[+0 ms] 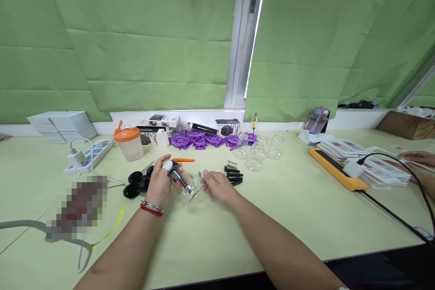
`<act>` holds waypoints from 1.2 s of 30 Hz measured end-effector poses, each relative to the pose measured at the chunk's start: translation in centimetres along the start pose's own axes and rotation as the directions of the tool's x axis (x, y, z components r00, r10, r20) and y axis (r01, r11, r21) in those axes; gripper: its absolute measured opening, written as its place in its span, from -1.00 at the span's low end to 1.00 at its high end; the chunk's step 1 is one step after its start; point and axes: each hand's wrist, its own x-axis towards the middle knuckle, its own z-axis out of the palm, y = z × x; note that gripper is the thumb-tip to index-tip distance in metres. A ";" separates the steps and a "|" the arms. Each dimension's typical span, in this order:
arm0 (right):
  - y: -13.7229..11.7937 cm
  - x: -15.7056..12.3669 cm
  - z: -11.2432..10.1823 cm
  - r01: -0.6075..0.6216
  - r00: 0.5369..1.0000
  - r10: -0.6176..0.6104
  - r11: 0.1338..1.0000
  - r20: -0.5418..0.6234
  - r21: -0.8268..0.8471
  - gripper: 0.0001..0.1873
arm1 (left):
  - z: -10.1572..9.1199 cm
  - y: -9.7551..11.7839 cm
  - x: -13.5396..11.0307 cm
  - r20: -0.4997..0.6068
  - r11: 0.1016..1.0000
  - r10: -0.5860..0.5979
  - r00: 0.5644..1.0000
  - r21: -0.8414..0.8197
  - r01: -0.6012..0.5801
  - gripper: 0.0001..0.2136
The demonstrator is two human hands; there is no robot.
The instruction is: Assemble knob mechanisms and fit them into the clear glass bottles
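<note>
My left hand [159, 183], with a white cover on one finger, is closed around a clear jar with a black stem inside [185, 186]. The jar lies tilted, its wide clear base toward my right hand [217, 185]. The fingers of that hand are pinched beside the base; a small grey piece shows at their tips, too small to name. Just right of it on the table are black tapered parts [234, 177] and small springs [232, 162]. Black round caps [136, 185] lie left of my left hand. Behind the jar is an orange strip [183, 160].
Purple wheel-shaped parts [199, 140] and upturned clear jars [254, 158] stand behind. Left are an orange-lidded cup [131, 145], a power strip [90, 156] and a grey hanger [23, 224]. Right are an orange power strip [336, 170], stacked cards [370, 167] and another person's hand [419, 158].
</note>
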 end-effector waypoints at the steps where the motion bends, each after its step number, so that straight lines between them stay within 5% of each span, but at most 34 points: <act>1: -0.3 -0.2 0.2 -0.062 0.994 0.047 0.986 0.100 0.154 -0.39 | -0.1 0.0 0.1 -0.029 0.999 0.043 0.999 -0.011 -0.043 -0.65; 5: -1.3 -1.0 0.7 -0.243 0.943 0.077 0.821 0.323 0.516 -0.37 | -0.1 0.0 0.3 -0.043 0.990 0.124 0.991 -0.064 -0.127 -0.66; 9: -1.5 -0.9 0.2 -0.240 0.949 0.028 0.710 0.314 0.662 -0.42 | 0.2 0.1 0.0 0.011 0.995 0.098 0.995 -0.012 -0.098 -0.71; 12: -1.1 -0.5 -0.4 -0.187 0.972 0.029 0.703 0.235 0.686 -0.45 | 0.2 0.1 -0.1 0.080 0.998 0.047 0.996 0.038 -0.050 -0.71; 18: -0.9 0.1 -1.0 -0.025 0.999 -0.003 0.812 0.047 0.583 -0.41 | -0.1 0.3 -0.5 0.163 0.922 0.063 0.985 0.369 -0.120 -0.70; 23: -1.7 -0.8 -1.6 0.122 0.990 -0.139 0.910 0.013 0.397 -0.36 | 0.0 1.1 -0.7 0.127 0.869 0.046 0.991 0.484 -0.102 -0.62; 29: -2.6 -2.2 -2.4 0.500 0.866 -0.499 0.865 0.035 -0.052 -0.19 | -0.6 0.1 0.1 -0.003 0.908 -0.067 0.998 0.415 0.062 -0.64; 31: -2.3 -1.8 -2.3 0.460 0.887 -0.461 0.887 0.016 0.039 -0.12 | -0.4 0.2 -0.1 -0.001 0.911 -0.032 0.999 0.411 0.030 -0.65; 34: -1.4 -0.9 -2.0 0.197 0.978 -0.208 0.939 0.011 0.283 -0.20 | 0.1 0.6 -0.6 -0.009 0.882 0.011 1.000 0.471 -0.006 -0.65; 36: -1.0 -0.6 -2.0 0.054 0.995 -0.081 0.938 0.064 0.342 -0.29 | 0.2 0.7 -0.8 -0.001 0.868 0.016 1.000 0.497 -0.014 -0.67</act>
